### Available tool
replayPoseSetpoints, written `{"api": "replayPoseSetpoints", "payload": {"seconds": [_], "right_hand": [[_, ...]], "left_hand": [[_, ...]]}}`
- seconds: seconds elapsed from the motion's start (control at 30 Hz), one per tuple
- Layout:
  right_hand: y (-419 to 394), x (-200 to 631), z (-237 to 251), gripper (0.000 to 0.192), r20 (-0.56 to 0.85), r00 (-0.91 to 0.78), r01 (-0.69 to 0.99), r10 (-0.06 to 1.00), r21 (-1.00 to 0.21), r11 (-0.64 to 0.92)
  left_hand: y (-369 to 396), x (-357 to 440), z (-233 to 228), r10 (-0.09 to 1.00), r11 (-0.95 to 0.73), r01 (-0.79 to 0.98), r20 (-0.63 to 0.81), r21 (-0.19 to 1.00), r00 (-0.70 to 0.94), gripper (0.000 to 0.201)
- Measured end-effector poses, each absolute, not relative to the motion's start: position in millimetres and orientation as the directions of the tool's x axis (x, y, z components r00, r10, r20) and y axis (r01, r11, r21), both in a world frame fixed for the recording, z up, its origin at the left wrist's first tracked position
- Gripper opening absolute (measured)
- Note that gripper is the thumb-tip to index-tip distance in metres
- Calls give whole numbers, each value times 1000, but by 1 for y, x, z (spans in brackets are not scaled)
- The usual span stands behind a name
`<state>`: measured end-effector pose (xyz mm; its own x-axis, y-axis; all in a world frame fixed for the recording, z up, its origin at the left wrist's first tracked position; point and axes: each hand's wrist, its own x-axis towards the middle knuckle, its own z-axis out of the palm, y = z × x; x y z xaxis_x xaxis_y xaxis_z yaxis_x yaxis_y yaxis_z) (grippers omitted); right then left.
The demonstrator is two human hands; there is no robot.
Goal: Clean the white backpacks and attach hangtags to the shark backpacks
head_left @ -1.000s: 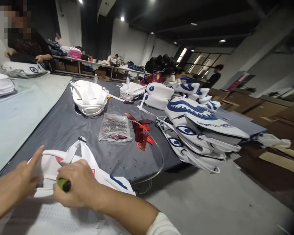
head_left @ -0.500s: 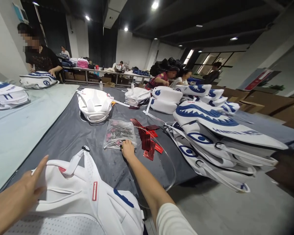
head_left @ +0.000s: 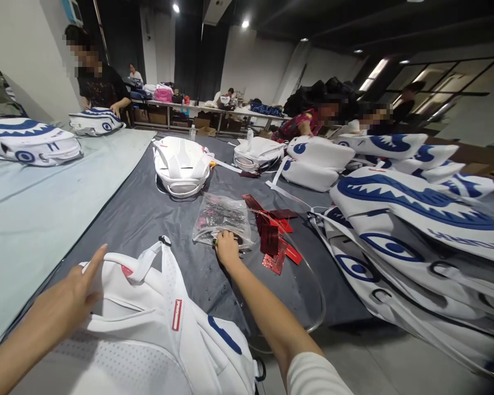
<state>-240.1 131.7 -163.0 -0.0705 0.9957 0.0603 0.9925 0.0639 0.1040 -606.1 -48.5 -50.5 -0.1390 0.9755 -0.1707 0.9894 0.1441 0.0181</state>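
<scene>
A white backpack (head_left: 140,340) lies in front of me, straps up, with a red label on one strap and a dark blue patch on its side. Over its top left edge is my left hand (head_left: 72,296), index finger stretched out and thumb apart. My right hand (head_left: 228,249) reaches forward to the mouth of a clear plastic bag (head_left: 222,214) filled with small dark and pink pieces. Its fingers are curled down at the opening; what they hold is hidden. Beside the bag lie several red tags (head_left: 274,241).
White-and-blue backpacks (head_left: 395,241) are stacked at the right. Another white backpack (head_left: 183,164) and a smaller-looking one (head_left: 257,153) stand farther back on the dark-covered table (head_left: 148,219). A pale table (head_left: 107,181) adjoins at left, where a person (head_left: 101,82) handles a backpack.
The view has swung left, so things appear farther right. My right hand stays at the plastic bag, whose mouth looks wider. My left hand remains by the backpack's top edge.
</scene>
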Motion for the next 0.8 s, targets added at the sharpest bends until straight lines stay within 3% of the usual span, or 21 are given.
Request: {"api": "replayPoseSetpoints", "payload": {"seconds": [0.17,0.43,0.8], "right_hand": [[133,-256,-164,29,16,-93,991,996,103,91],[141,-250,-159,30,-24,2,990,1000,141,1],[128,-244,-153,17,-44,-167,976,985,132,171]], "left_hand": [[-50,-600,-43,967,163,987,-196,-13,-162,68],[-48,-608,-49,974,143,990,-181,9,-139,71],[-50,-588,-26,960,146,989,-238,-30,-149,84]]}}
